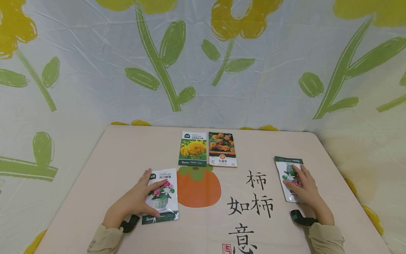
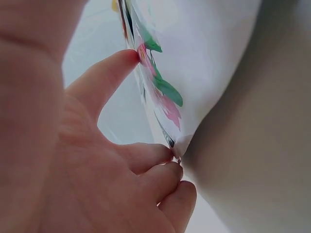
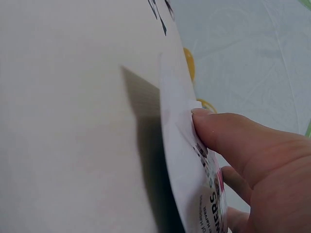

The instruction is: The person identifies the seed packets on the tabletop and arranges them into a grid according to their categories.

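My left hand (image 1: 134,197) holds a lotus seed packet (image 1: 169,208), its white face up and its green band nearest me. Thumb and index finger spread over the picture, the other fingers at its left edge. The left wrist view shows this packet (image 2: 209,58) bowed between finger and thumb. On the right, my right hand (image 1: 306,187) grips another lotus seed packet (image 1: 280,165), turned upside down with its green band at the far end. In the right wrist view the thumb (image 3: 218,128) presses its edge, and the packet tilts above its shadow.
Side by side toward the back lie a yellow sunflower seed packet (image 1: 193,150) and an orange marigold seed packet (image 1: 222,150). The pale tablecloth (image 1: 203,229) bears a printed persimmon and black characters. Behind the table hangs a flower-patterned curtain (image 1: 104,70).
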The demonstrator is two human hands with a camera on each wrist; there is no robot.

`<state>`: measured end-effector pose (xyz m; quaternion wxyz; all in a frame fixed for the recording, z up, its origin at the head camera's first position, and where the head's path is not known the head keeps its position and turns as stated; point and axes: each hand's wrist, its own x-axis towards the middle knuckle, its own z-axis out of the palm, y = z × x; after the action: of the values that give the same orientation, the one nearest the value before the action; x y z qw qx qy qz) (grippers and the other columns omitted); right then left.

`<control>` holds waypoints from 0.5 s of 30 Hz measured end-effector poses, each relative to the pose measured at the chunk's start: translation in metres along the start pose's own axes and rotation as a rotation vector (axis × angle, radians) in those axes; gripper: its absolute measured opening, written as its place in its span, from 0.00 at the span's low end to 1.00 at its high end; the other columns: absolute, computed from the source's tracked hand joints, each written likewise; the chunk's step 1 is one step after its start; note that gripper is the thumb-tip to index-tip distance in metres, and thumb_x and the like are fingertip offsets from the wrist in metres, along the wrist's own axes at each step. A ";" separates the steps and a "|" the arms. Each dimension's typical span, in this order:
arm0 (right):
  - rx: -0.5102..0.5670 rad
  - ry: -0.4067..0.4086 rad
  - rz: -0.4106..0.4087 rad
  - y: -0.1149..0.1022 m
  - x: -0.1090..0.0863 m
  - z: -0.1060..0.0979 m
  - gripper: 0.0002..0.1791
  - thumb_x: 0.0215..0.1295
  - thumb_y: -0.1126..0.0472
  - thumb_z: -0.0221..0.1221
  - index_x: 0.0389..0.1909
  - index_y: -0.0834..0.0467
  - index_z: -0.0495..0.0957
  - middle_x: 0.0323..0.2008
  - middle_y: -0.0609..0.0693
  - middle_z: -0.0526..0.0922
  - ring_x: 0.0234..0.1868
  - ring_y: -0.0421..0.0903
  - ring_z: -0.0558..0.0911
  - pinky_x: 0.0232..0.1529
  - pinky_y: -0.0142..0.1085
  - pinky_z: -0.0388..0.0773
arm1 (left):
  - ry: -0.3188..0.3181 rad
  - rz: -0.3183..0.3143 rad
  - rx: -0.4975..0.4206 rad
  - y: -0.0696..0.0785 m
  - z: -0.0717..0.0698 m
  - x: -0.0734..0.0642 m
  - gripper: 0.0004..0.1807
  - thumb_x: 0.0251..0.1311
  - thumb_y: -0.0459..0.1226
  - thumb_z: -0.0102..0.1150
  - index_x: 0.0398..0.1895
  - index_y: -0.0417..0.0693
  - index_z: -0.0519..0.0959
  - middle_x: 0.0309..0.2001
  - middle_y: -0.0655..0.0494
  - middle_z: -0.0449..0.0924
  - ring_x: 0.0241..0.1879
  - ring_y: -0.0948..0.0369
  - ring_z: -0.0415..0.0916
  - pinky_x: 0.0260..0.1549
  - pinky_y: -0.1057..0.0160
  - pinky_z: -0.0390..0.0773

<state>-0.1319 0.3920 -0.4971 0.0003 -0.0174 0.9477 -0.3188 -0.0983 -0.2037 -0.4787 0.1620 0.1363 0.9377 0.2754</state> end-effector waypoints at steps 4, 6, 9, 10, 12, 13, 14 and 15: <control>-0.008 -0.002 0.004 0.000 0.001 0.000 0.45 0.67 0.49 0.59 0.75 0.66 0.49 0.74 0.76 0.37 0.70 0.81 0.40 0.56 0.81 0.41 | -0.001 0.013 0.010 0.002 0.001 0.002 0.59 0.27 0.63 0.80 0.72 0.71 0.67 0.79 0.38 0.32 0.76 0.38 0.32 0.62 0.29 0.58; -0.011 -0.004 0.006 0.000 0.001 -0.001 0.45 0.67 0.49 0.59 0.75 0.66 0.49 0.74 0.76 0.37 0.70 0.81 0.40 0.56 0.81 0.41 | -0.005 0.016 0.013 0.003 0.001 0.003 0.59 0.27 0.63 0.80 0.72 0.71 0.67 0.79 0.39 0.32 0.76 0.38 0.32 0.62 0.29 0.58; -0.008 -0.009 0.012 0.000 0.001 -0.001 0.45 0.67 0.49 0.59 0.76 0.65 0.49 0.74 0.76 0.37 0.70 0.81 0.40 0.56 0.81 0.41 | -0.007 0.017 0.013 0.005 0.002 0.005 0.59 0.27 0.62 0.81 0.72 0.72 0.67 0.79 0.39 0.32 0.76 0.38 0.32 0.62 0.29 0.58; -0.006 -0.011 0.013 0.000 0.001 -0.001 0.45 0.67 0.49 0.59 0.76 0.65 0.49 0.74 0.76 0.37 0.70 0.81 0.39 0.56 0.81 0.41 | -0.007 0.017 0.013 0.005 0.003 0.005 0.59 0.27 0.62 0.81 0.72 0.72 0.67 0.79 0.40 0.32 0.76 0.38 0.32 0.62 0.29 0.58; -0.004 -0.013 0.017 -0.001 0.001 -0.001 0.45 0.67 0.49 0.59 0.76 0.65 0.49 0.74 0.75 0.36 0.70 0.81 0.39 0.56 0.81 0.41 | -0.008 0.017 0.018 0.007 0.004 0.006 0.59 0.27 0.63 0.80 0.72 0.72 0.67 0.79 0.40 0.32 0.76 0.38 0.32 0.61 0.29 0.59; -0.002 -0.015 0.019 -0.001 0.001 -0.002 0.45 0.67 0.49 0.59 0.76 0.65 0.49 0.74 0.75 0.36 0.70 0.80 0.39 0.56 0.81 0.40 | -0.008 0.017 0.021 0.008 0.004 0.007 0.59 0.27 0.63 0.80 0.72 0.73 0.67 0.79 0.40 0.32 0.76 0.38 0.33 0.61 0.29 0.60; -0.001 -0.017 0.020 -0.001 0.001 -0.002 0.45 0.67 0.49 0.59 0.76 0.65 0.49 0.74 0.75 0.36 0.70 0.80 0.39 0.56 0.81 0.40 | -0.009 0.018 0.024 0.009 0.005 0.007 0.59 0.26 0.63 0.80 0.72 0.73 0.66 0.79 0.40 0.32 0.76 0.38 0.33 0.61 0.29 0.60; -0.002 -0.017 0.021 -0.001 0.001 -0.002 0.45 0.67 0.49 0.59 0.76 0.65 0.49 0.74 0.75 0.36 0.70 0.80 0.38 0.56 0.82 0.40 | -0.008 0.019 0.025 0.009 0.005 0.008 0.59 0.26 0.63 0.80 0.72 0.73 0.67 0.79 0.40 0.32 0.76 0.38 0.33 0.61 0.29 0.60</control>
<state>-0.1324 0.3921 -0.4948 0.0117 -0.0101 0.9480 -0.3179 -0.1017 -0.1911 -0.4793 0.1616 0.1485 0.9390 0.2648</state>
